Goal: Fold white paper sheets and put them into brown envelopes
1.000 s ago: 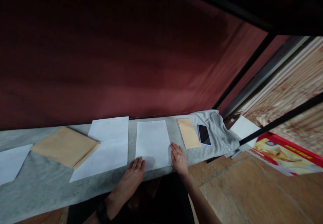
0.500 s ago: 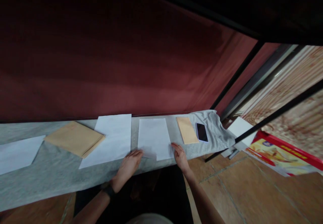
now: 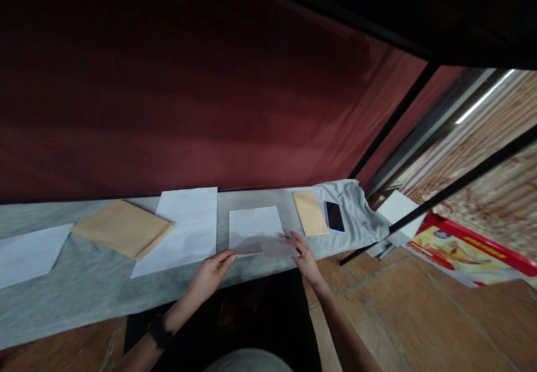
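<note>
A white sheet of paper (image 3: 255, 224) is in front of me, with a shaded near part and uneven lines across its near edge. My left hand (image 3: 213, 274) pinches its near left corner between thumb and fingers. At the near right corner my right hand (image 3: 307, 260) has the paper between thumb and fingers. The near edge looks raised off the grey cloth (image 3: 235, 274). To the right of the sheet lie small tan envelopes (image 3: 310, 213). Left of it is another pile of white paper (image 3: 191, 224), partly covered by larger brown envelopes (image 3: 119, 227).
A phone (image 3: 334, 216) lies beside the small envelopes, near rumpled cloth. More white paper (image 3: 31, 254) is at the far left. Behind the narrow table hangs a dark red sheet (image 3: 210, 137). Black frame bars (image 3: 398, 114) and a red-and-yellow box (image 3: 465, 252) are at the right.
The sheet's near edge has come up off the cloth and its far edge has shifted toward me. My left hand now pinches the corner. My right hand has turned slightly at its corner.
</note>
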The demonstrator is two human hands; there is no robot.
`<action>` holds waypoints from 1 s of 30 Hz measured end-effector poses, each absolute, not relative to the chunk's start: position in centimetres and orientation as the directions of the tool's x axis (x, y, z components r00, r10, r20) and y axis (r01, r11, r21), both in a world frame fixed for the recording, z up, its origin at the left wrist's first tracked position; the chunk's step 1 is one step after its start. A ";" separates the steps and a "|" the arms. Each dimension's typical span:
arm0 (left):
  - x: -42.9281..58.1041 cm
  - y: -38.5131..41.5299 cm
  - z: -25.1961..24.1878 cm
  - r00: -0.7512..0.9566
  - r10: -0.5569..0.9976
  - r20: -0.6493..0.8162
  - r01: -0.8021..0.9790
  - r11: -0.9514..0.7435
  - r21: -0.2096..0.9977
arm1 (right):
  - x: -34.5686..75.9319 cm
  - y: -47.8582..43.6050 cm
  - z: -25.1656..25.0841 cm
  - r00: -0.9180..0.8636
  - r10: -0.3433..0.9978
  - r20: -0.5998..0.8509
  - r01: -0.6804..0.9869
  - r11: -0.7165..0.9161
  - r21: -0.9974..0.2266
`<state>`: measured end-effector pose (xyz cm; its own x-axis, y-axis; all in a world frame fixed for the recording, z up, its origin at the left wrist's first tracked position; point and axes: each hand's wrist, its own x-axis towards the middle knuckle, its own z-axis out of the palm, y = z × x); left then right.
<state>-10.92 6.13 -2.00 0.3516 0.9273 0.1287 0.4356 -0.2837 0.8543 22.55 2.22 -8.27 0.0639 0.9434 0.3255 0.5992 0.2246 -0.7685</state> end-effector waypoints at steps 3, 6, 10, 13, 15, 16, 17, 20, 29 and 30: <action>-10.7 7.1 -2.1 0.279 0.950 0.142 0.430 -0.256 0.866 | 22.2 3.3 -7.9 0.057 0.936 0.348 0.591 0.249 -0.767; -10.4 7.9 -2.7 0.227 0.962 0.149 0.414 -0.234 0.880 | 21.5 4.2 -7.8 0.057 0.943 0.329 0.575 0.239 -0.783; -10.3 8.5 -4.8 0.189 0.972 0.140 0.360 -0.201 0.911 | 20.8 4.7 -8.4 0.079 0.950 0.301 0.538 0.213 -0.815; -10.7 8.5 -6.8 0.195 0.973 0.123 0.361 -0.188 0.913 | 20.8 4.8 -9.0 0.104 0.940 0.326 0.536 0.223 -0.814; -10.9 8.6 -7.6 0.233 0.962 0.140 0.389 -0.224 0.894 | 20.9 4.9 -9.3 0.105 0.932 0.348 0.561 0.234 -0.794; -10.9 8.7 -7.8 0.253 0.955 0.157 0.404 -0.251 0.879 | 20.9 5.0 -9.3 0.104 0.929 0.355 0.581 0.233 -0.780; -10.9 8.9 -7.9 0.268 0.948 0.174 0.421 -0.277 0.864 | 20.8 5.1 -9.3 0.102 0.929 0.356 0.603 0.227 -0.765; -10.5 9.8 -7.8 0.261 0.946 0.193 0.496 -0.303 0.814 | 20.7 5.7 -9.2 0.121 0.932 0.343 0.651 0.186 -0.736; -8.9 11.9 -6.5 0.108 0.994 0.036 0.741 -0.104 0.663 | 20.4 7.1 -9.8 0.228 0.916 0.331 0.710 0.076 -0.700; -8.8 12.0 -6.4 0.092 0.995 0.030 0.740 -0.089 0.667 | 20.3 7.3 -9.8 0.237 0.913 0.333 0.714 0.069 -0.696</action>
<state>-8.76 11.95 -6.43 0.0924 0.9953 0.0299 0.7402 -0.0888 0.6665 20.30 7.29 -9.85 0.2369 0.9127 0.3329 0.7143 0.0687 -0.6964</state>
